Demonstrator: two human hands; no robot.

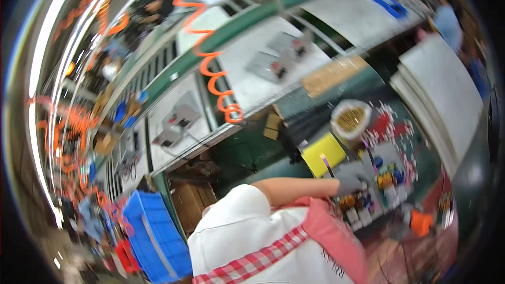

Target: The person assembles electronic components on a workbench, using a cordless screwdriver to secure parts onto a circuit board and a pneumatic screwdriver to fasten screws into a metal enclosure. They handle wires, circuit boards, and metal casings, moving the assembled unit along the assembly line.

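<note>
My left arm reaches across to the bench at the right, and its grey-gloved left hand [351,183] lies at the edge of an assembly with copper-coloured coils [347,201] and white blocks. Blur hides how its fingers are set. Beside it lies a similar assembly with a coil [385,181] and blue round parts. Lower right, my right hand [406,214] is a smeared grey shape next to an orange object [421,223]; whether it holds that object cannot be made out. Slim dark rods with purple-pink ends [326,164] stand near the assemblies.
A yellow flat piece [323,156] and a white bag of brass-coloured small parts [351,119] lie beyond the assemblies. Small white and red pieces [388,127] are scattered alongside. White panels [436,89] lean at right; a blue crate [156,234] stands left. An orange coiled hose [211,73] hangs above the line.
</note>
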